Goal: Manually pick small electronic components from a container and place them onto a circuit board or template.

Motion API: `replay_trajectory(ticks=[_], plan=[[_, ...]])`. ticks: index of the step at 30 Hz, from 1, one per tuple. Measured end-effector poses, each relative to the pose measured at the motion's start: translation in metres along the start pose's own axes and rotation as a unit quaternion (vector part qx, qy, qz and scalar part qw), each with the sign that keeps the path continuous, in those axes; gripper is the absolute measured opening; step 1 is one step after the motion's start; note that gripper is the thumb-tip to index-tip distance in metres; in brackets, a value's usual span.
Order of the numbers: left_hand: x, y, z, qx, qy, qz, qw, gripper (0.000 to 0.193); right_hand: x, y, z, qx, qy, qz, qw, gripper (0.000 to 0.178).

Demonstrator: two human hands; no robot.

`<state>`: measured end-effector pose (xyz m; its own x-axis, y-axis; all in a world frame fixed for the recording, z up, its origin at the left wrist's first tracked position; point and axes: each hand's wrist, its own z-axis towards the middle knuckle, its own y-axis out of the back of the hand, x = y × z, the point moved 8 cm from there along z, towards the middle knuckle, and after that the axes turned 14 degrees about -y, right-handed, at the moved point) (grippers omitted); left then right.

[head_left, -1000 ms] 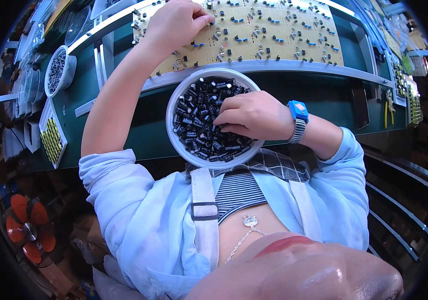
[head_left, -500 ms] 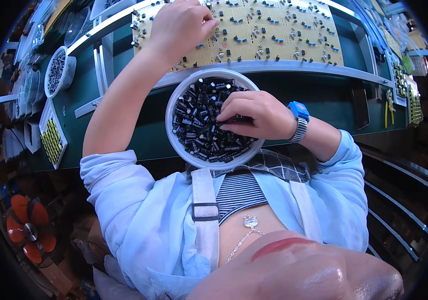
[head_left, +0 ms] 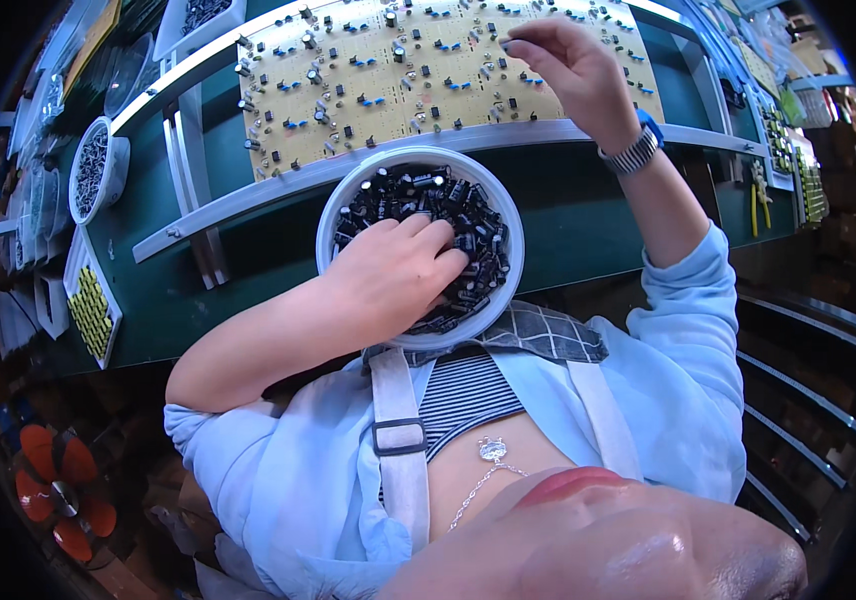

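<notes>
A round white tub (head_left: 324, 235) full of black cylindrical capacitors (head_left: 483, 215) stands in front of my chest. My left hand (head_left: 403, 270) reaches into it, fingers curled down among the capacitors. Its fingertips are hidden, so what they grip does not show. Beyond the tub lies a wide tan circuit board panel (head_left: 378, 115) dotted with small components, several upright capacitors among them. Over its right part is my right hand (head_left: 568, 75), a blue watch on the wrist. Thumb and forefinger pinch a small dark capacitor (head_left: 507, 43) above the board.
A metal rail (head_left: 248, 200) runs along the panel's near edge, over a green tabletop (head_left: 278, 290). At left stand a tub of small parts (head_left: 93, 175) and a tray of yellow parts (head_left: 91, 315). Yellow-handled pliers (head_left: 760, 200) lie at right. An orange fan (head_left: 63, 490) is low at left.
My left hand has come back from the board into the tub. My right hand has left the tub and moved up over the board's right part, with a capacitor in its fingertips.
</notes>
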<state>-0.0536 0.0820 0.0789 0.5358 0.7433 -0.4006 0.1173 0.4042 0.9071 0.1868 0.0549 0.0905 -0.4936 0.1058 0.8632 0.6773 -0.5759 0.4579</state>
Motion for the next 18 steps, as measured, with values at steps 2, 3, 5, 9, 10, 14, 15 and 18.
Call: replay_trajectory(ticks=[2,3,5,9,10,14,15,18], plan=[[0.001,-0.008,-0.004,0.01,0.001,-0.005,1.0,0.018,0.001,-0.005,0.003,0.02,-0.011,-0.044,0.999,0.022],[0.003,-0.012,-0.006,0.02,0.004,0.005,1.0,0.019,0.0,-0.008,0.003,0.029,-0.027,-0.078,0.996,0.023],[0.006,-0.019,-0.011,0.041,0.008,0.026,0.999,0.021,0.001,-0.014,0.001,0.045,-0.061,-0.146,0.986,0.026],[0.002,-0.005,-0.017,-0.038,-0.013,0.053,0.998,0.009,0.002,-0.014,-0.006,0.045,-0.064,-0.195,0.978,0.025],[0.002,-0.004,-0.017,-0.039,-0.013,0.051,0.998,0.009,0.001,-0.014,-0.005,0.046,-0.065,-0.196,0.977,0.025],[0.001,0.001,-0.016,-0.002,-0.011,0.102,0.995,0.006,0.003,-0.018,0.0,0.04,-0.057,-0.217,0.974,0.024],[0.0,0.001,-0.016,0.003,-0.014,0.112,0.994,0.006,0.004,-0.019,0.001,0.034,-0.056,-0.24,0.969,0.023],[-0.002,0.004,-0.014,0.013,-0.018,0.131,0.991,0.005,0.006,-0.02,0.001,0.023,-0.054,-0.286,0.957,0.021]])
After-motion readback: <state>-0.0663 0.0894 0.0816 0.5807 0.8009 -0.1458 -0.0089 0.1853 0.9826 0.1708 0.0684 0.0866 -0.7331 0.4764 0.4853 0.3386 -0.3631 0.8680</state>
